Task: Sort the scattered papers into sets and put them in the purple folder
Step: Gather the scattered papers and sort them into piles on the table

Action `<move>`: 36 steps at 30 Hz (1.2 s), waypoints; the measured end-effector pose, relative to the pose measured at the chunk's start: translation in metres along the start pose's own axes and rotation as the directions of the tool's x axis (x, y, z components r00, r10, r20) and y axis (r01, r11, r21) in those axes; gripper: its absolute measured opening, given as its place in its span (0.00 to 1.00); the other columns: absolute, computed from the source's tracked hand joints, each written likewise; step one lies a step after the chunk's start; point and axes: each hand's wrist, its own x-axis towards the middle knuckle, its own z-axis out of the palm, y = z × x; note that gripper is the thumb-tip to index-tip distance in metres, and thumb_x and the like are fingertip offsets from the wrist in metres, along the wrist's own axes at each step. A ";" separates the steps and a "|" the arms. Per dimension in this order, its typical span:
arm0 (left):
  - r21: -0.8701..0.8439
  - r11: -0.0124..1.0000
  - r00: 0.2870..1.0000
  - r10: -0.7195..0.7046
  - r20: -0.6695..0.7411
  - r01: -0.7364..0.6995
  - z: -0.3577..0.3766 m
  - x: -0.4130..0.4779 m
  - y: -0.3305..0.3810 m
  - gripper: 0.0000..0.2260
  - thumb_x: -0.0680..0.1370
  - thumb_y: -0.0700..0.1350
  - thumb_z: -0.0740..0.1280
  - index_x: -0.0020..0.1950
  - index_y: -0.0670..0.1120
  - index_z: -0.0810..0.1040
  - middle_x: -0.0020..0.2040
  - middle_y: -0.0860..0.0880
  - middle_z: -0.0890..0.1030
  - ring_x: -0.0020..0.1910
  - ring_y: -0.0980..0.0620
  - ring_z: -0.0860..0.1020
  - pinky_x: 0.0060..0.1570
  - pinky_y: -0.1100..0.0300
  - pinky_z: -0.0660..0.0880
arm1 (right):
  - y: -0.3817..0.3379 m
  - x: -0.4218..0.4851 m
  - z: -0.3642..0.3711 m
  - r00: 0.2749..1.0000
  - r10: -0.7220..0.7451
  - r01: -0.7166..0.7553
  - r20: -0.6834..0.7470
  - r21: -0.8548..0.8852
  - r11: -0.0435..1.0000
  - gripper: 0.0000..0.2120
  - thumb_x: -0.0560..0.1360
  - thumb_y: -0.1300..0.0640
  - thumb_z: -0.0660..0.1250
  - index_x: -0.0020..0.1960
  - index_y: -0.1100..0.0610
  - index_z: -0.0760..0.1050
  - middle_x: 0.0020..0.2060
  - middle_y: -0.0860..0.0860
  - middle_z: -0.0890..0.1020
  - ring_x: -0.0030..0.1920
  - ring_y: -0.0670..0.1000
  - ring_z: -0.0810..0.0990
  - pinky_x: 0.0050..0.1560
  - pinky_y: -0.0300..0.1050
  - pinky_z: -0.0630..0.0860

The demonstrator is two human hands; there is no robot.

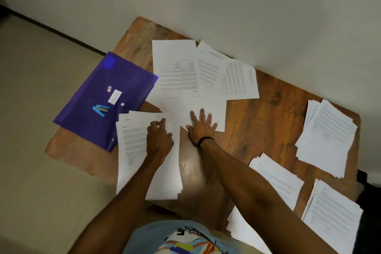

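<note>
A purple folder (103, 97) lies closed at the table's left end. Scattered white papers (177, 72) fan out across the far middle of the table. A stack of printed papers (134, 146) lies in front of me. My left hand (159, 138) rests on that stack with fingers curled, pinching the top edge of a sheet. My right hand (201, 127) lies flat with fingers spread on a loose sheet (218, 113). Three sorted piles sit to the right: one far right (327, 136), one nearer (278, 179) and one at the near right corner (334, 212).
A blue stapler (100, 110), a white label and a small box lie on the folder. The wooden table (268, 113) stands against a white wall. Another pile (243, 231) hangs at the near edge by my right arm. Tiled floor lies to the left.
</note>
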 end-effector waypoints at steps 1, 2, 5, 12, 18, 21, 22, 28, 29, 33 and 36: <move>-0.015 1.000 1.000 0.012 0.012 -0.012 -0.003 0.010 0.011 0.29 0.79 0.56 0.67 0.77 0.49 0.62 0.74 0.42 0.67 0.69 0.44 0.71 0.68 0.51 0.70 | 0.005 0.001 0.000 0.999 0.032 -0.032 0.011 -0.001 0.999 0.32 0.83 0.40 0.53 0.81 0.42 0.41 0.81 0.53 0.39 0.80 0.65 0.40 0.74 0.73 0.45; -0.034 0.999 0.999 0.031 0.016 -0.030 -0.005 0.021 0.022 0.29 0.79 0.55 0.67 0.77 0.48 0.61 0.75 0.42 0.65 0.70 0.43 0.69 0.67 0.50 0.70 | 0.010 0.001 -0.001 0.998 0.058 -0.058 0.009 -0.007 0.998 0.32 0.83 0.39 0.52 0.81 0.42 0.40 0.81 0.53 0.38 0.79 0.65 0.40 0.74 0.74 0.46; -0.050 0.993 0.993 0.113 0.028 -0.111 -0.004 0.053 0.051 0.31 0.80 0.52 0.68 0.79 0.47 0.59 0.77 0.40 0.62 0.73 0.41 0.64 0.68 0.48 0.69 | 0.024 -0.008 -0.001 0.993 0.115 -0.116 -0.014 -0.019 0.993 0.33 0.82 0.36 0.51 0.81 0.42 0.39 0.81 0.54 0.38 0.79 0.67 0.42 0.73 0.74 0.48; 0.080 0.968 0.960 0.224 0.169 -0.240 0.013 0.122 0.100 0.44 0.76 0.65 0.65 0.82 0.51 0.44 0.81 0.40 0.45 0.79 0.36 0.46 0.75 0.38 0.49 | 0.064 -0.032 -0.007 0.988 0.153 -0.153 -0.008 -0.040 0.987 0.34 0.80 0.33 0.53 0.80 0.42 0.45 0.81 0.55 0.45 0.79 0.68 0.49 0.75 0.70 0.50; 0.102 0.954 0.926 0.242 0.291 -0.281 0.035 0.135 0.122 0.51 0.71 0.73 0.64 0.80 0.57 0.36 0.79 0.40 0.34 0.77 0.33 0.36 0.74 0.32 0.41 | 0.081 -0.022 -0.046 0.938 0.265 -0.176 -0.224 0.352 0.919 0.28 0.81 0.39 0.59 0.74 0.55 0.69 0.69 0.55 0.75 0.69 0.54 0.73 0.71 0.49 0.66; 0.144 0.949 0.931 0.233 0.281 -0.280 0.044 0.135 0.126 0.53 0.69 0.76 0.63 0.79 0.58 0.33 0.78 0.40 0.30 0.76 0.32 0.33 0.73 0.31 0.39 | 0.091 0.005 -0.081 0.854 0.462 -0.266 -0.240 0.562 0.783 0.29 0.81 0.44 0.64 0.76 0.58 0.65 0.73 0.57 0.70 0.73 0.55 0.68 0.71 0.44 0.63; 0.151 0.948 0.933 0.231 0.278 -0.279 0.046 0.136 0.126 0.53 0.69 0.76 0.63 0.79 0.58 0.32 0.78 0.40 0.29 0.76 0.33 0.33 0.73 0.31 0.39 | 0.096 0.017 -0.093 0.828 0.510 -0.288 -0.234 0.603 0.744 0.31 0.80 0.44 0.65 0.76 0.60 0.64 0.74 0.57 0.69 0.73 0.56 0.68 0.71 0.44 0.63; 0.166 0.944 0.937 0.237 0.257 -0.285 0.051 0.137 0.125 0.53 0.68 0.77 0.61 0.79 0.58 0.33 0.78 0.42 0.28 0.77 0.34 0.32 0.74 0.32 0.39 | 0.122 0.097 -0.118 0.768 0.634 -0.352 -0.091 0.767 0.536 0.42 0.72 0.39 0.73 0.74 0.62 0.62 0.68 0.61 0.73 0.68 0.60 0.72 0.68 0.54 0.71; 0.166 0.944 0.937 0.237 0.256 -0.284 0.051 0.137 0.125 0.53 0.68 0.77 0.61 0.79 0.58 0.32 0.78 0.42 0.28 0.76 0.34 0.31 0.74 0.32 0.39 | 0.125 0.106 -0.120 0.770 0.636 -0.349 -0.039 0.809 0.473 0.41 0.71 0.40 0.74 0.73 0.61 0.63 0.66 0.60 0.74 0.67 0.60 0.73 0.67 0.55 0.73; 0.167 0.948 0.933 0.216 0.289 -0.272 0.048 0.138 0.126 0.54 0.67 0.77 0.61 0.78 0.59 0.31 0.77 0.43 0.27 0.76 0.35 0.29 0.73 0.32 0.38 | 0.128 0.111 -0.124 0.817 0.558 -0.146 -0.147 0.883 0.446 0.09 0.75 0.57 0.73 0.53 0.54 0.77 0.44 0.47 0.81 0.53 0.54 0.81 0.57 0.48 0.77; 0.161 0.950 0.933 0.215 0.290 -0.268 0.046 0.139 0.128 0.53 0.67 0.78 0.62 0.79 0.59 0.34 0.78 0.43 0.29 0.77 0.36 0.31 0.74 0.33 0.39 | 0.121 0.094 -0.112 0.839 0.392 0.005 -0.376 0.727 0.687 0.06 0.73 0.59 0.75 0.44 0.48 0.82 0.45 0.49 0.81 0.51 0.50 0.77 0.54 0.43 0.74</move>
